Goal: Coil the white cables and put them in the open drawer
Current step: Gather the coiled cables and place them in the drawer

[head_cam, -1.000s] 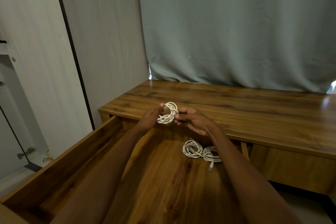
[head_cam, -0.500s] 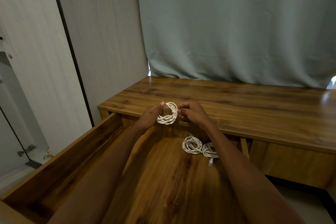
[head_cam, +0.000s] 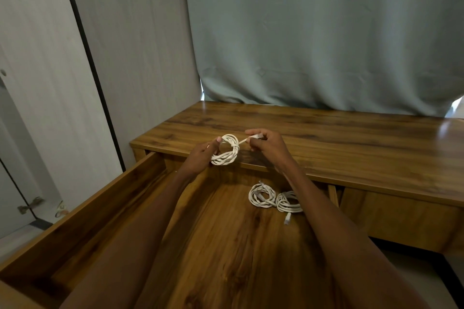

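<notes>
White cable in work: a coiled white cable is held up over the front edge of the wooden surface, above the far end of the open drawer.
Left hand: the left hand grips the coil at its 9 o'clock side, thumb tip up against the top of the loop, fingers curled round the bundle.
Right hand: the right hand sits at 3 o'clock from the coil, fingers curled, pinching the cable's free end; a short straight run of cable goes from the pinch to the coil's 2 o'clock edge.
Plug: the tip in the right hand looks like a connector, too small to name.
Cables already stowed: two coiled white cables lie on the drawer floor at 5 o'clock from the held coil, the first stowed coil just beside the second stowed coil, seemingly touching.
Loose tail: a connector end trails from the second stowed coil toward 6 o'clock.
Backdrop: a grey-green curtain hangs behind the surface at 12 o'clock; pale wardrobe panels stand at 9 o'clock.
</notes>
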A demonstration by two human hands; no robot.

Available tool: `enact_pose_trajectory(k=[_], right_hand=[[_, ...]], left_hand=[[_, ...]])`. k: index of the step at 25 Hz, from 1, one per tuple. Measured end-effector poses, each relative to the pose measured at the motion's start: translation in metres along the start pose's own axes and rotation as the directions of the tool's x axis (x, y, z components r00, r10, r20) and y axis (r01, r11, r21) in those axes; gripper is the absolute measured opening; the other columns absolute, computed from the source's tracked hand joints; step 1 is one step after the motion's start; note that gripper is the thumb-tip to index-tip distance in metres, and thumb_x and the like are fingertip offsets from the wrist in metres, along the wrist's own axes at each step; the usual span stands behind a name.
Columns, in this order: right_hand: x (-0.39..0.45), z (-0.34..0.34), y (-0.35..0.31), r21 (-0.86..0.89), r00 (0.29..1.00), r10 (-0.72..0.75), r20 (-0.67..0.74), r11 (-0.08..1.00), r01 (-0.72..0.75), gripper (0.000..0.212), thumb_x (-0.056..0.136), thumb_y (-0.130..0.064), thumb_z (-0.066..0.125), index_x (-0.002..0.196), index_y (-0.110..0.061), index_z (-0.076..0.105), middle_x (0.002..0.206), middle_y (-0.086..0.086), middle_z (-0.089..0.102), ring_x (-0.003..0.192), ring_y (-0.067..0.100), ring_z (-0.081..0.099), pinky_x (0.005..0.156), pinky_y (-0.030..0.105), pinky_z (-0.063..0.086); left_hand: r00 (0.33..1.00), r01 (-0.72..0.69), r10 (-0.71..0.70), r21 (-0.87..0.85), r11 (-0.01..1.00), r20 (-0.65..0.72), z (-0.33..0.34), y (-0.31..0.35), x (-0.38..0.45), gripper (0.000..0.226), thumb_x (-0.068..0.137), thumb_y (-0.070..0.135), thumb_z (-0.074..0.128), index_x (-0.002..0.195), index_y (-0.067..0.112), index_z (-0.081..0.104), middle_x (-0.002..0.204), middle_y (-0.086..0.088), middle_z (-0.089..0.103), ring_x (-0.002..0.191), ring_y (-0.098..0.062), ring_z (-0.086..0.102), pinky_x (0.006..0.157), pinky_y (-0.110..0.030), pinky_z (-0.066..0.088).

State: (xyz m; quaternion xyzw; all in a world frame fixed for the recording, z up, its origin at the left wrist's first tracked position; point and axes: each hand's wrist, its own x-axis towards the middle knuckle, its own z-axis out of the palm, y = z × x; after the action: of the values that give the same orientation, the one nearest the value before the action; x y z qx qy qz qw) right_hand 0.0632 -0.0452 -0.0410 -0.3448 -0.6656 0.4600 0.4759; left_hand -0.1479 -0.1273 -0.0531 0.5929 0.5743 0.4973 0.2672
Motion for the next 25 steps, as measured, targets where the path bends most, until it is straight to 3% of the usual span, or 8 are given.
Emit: enact_pose_trajectory(k=[3, 5, 11, 14, 16, 19, 23, 25], right_hand=[[-0.005, 0.016, -0.001, 0.352, 1.0, 0.018, -0.018, 0.936, -0.011, 0.021, 0.092, -0.008, 0.071, 0.113, -0.008, 0.075, 0.09, 0.006, 0.076, 0.08, 0.013, 0.068, 0.084, 0.028, 0.058], [-0.011, 0.023, -0.004, 0.455, 1.0, 0.028, 0.0, 0.89, -0.025, 0.016, 0.092, -0.012, 0.072, 0.108, -0.009, 0.076, 0.097, 0.005, 0.078, 0.087, 0.014, 0.071, 0.086, 0.027, 0.058], [-0.021, 0.034, -0.002, 0.304, 0.999, -0.032, 0.016, 0.952, 0.025, 0.031, 0.097, -0.022, 0.067, 0.126, -0.013, 0.071, 0.109, 0.0, 0.077, 0.097, 0.015, 0.074, 0.083, 0.032, 0.062], [-0.022, 0.037, 0.004, 0.146, 0.996, -0.088, 0.03, 0.986, 0.082, 0.031, 0.1, -0.026, 0.063, 0.129, -0.018, 0.069, 0.122, 0.001, 0.063, 0.103, 0.012, 0.07, 0.085, 0.031, 0.061], [-0.02, 0.037, 0.01, 0.018, 0.991, -0.111, 0.076, 0.994, 0.11, 0.031, 0.101, -0.033, 0.061, 0.129, -0.025, 0.07, 0.13, 0.0, 0.056, 0.119, 0.015, 0.061, 0.102, 0.039, 0.054], [-0.018, 0.04, 0.016, 0.107, 0.989, -0.089, 0.117, 0.991, 0.076, 0.028, 0.1, -0.027, 0.064, 0.126, -0.025, 0.072, 0.133, 0.002, 0.065, 0.125, 0.016, 0.061, 0.11, 0.041, 0.049], [-0.023, 0.041, 0.01, 0.24, 0.987, 0.027, 0.155, 0.969, -0.065, 0.039, 0.096, -0.009, 0.067, 0.135, -0.013, 0.062, 0.12, 0.013, 0.073, 0.103, 0.018, 0.073, 0.083, 0.026, 0.058], [-0.022, 0.039, 0.012, 0.155, 0.981, 0.109, 0.158, 0.979, -0.134, 0.04, 0.094, -0.011, 0.07, 0.133, -0.009, 0.061, 0.116, 0.014, 0.074, 0.098, 0.019, 0.074, 0.078, 0.026, 0.058]], left_hand=[[1.0, 0.002, -0.001, -0.05, 0.999, 0.015, 0.001, 0.009, 0.0, 0.055, 0.098, 0.057, 0.047, 0.073, 0.01, 0.06, 0.064, -0.009, 0.064, 0.053, -0.017, 0.054, 0.051, -0.027, 0.044], [1.0, 0.017, -0.017, -0.049, 0.999, 0.002, 0.001, 0.009, 0.002, 0.053, 0.097, 0.059, 0.049, 0.071, 0.013, 0.058, 0.062, -0.01, 0.062, 0.05, -0.015, 0.052, 0.049, -0.026, 0.041], [0.998, 0.01, 0.002, 0.192, 0.981, -0.061, 0.004, 0.012, 0.008, 0.046, 0.1, 0.053, 0.045, 0.077, 0.018, 0.064, 0.06, 0.005, 0.059, 0.049, -0.007, 0.051, 0.047, -0.023, 0.037], [0.996, -0.044, 0.066, 0.328, 0.943, -0.056, 0.006, 0.015, 0.009, 0.036, 0.104, 0.044, 0.043, 0.088, 0.023, 0.068, 0.062, 0.011, 0.057, 0.054, -0.001, 0.051, 0.048, -0.018, 0.034], [0.997, -0.05, 0.067, 0.304, 0.951, -0.046, 0.008, 0.015, 0.009, 0.037, 0.104, 0.041, 0.043, 0.092, 0.02, 0.071, 0.065, 0.011, 0.061, 0.053, 0.001, 0.054, 0.048, -0.016, 0.034], [0.999, -0.034, 0.038, 0.16, 0.987, -0.021, 0.013, 0.014, 0.006, 0.04, 0.104, 0.042, 0.044, 0.083, 0.022, 0.07, 0.059, 0.011, 0.063, 0.047, 0.006, 0.054, 0.046, -0.014, 0.035], [1.0, -0.025, 0.026, 0.108, 0.994, -0.005, 0.015, 0.014, 0.004, 0.047, 0.103, 0.046, 0.042, 0.087, 0.016, 0.073, 0.067, 0.007, 0.069, 0.052, 0.005, 0.058, 0.05, -0.015, 0.04], [0.999, -0.042, 0.04, 0.163, 0.986, 0.017, 0.016, 0.009, 0.004, 0.047, 0.104, 0.047, 0.041, 0.083, 0.017, 0.072, 0.072, 0.004, 0.071, 0.058, 0.002, 0.062, 0.056, -0.019, 0.044]])
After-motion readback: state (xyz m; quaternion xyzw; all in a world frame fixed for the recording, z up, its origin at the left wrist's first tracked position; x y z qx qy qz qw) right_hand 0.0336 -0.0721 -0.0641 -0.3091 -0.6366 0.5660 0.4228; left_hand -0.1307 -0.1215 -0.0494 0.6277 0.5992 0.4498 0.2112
